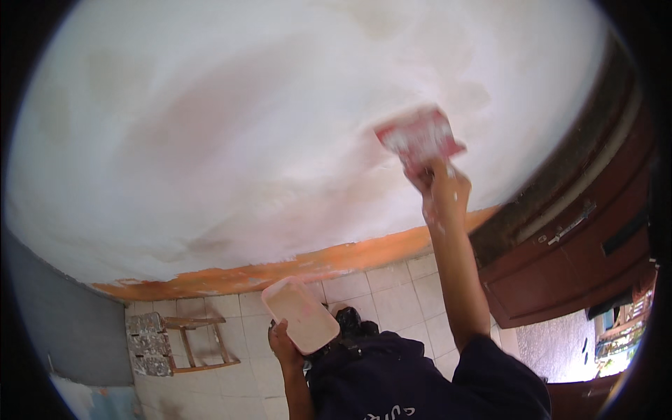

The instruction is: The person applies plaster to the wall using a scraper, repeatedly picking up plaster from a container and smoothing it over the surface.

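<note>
Stool (148,343) at left: wooden frame, slats splattered white and grey, on pale floor tiles (392,281). Next right, left hand (281,341) gripping the near-left edge of the tub (302,316), thumb over the rim. Tub is a shallow rounded rectangle, pale cream-pink, tilted, open side showing, light smears inside. It's in front of the shirt (434,374), which is dark with a bit of white lettering at the near edge, cut off. Beyond: white wall (210,147), blotched pinkish, orange band (329,260) along its foot. Further right, right hand (444,189) closed round the scraper (421,133), raised at the wall; can't tell if touching. Scraper: broad, red, streaked white, motion-blurred. White specks on that hand. Far right: brown door (553,269).
</note>
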A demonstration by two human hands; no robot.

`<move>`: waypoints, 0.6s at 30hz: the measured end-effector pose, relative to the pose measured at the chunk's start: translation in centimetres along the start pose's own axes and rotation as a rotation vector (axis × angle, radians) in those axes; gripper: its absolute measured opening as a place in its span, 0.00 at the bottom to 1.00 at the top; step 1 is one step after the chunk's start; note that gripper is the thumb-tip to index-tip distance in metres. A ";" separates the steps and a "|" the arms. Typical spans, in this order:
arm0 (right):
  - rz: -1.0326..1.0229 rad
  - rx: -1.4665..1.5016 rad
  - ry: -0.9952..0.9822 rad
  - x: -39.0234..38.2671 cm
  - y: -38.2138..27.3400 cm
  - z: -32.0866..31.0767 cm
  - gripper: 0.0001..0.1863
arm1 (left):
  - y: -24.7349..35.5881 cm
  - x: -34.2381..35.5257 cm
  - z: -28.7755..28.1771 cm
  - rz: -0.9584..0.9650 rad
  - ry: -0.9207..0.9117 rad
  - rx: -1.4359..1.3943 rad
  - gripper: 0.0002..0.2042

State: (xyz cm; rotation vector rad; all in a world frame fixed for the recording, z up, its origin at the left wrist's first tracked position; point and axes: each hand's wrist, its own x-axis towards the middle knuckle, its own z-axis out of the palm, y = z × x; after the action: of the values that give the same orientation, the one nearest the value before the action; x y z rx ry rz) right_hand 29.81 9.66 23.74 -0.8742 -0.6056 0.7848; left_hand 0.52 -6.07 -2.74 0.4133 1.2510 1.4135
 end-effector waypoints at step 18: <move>0.119 0.012 -0.061 1.6 2.3 4.6 0.06 | 2.6 -0.5 1.6 0.029 0.115 -0.013 0.16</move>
State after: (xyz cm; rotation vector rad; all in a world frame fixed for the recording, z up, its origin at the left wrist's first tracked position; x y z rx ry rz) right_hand 26.52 13.88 24.36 -0.8841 -0.6059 0.9247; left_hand 0.65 -5.25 0.25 0.3466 1.3329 1.4865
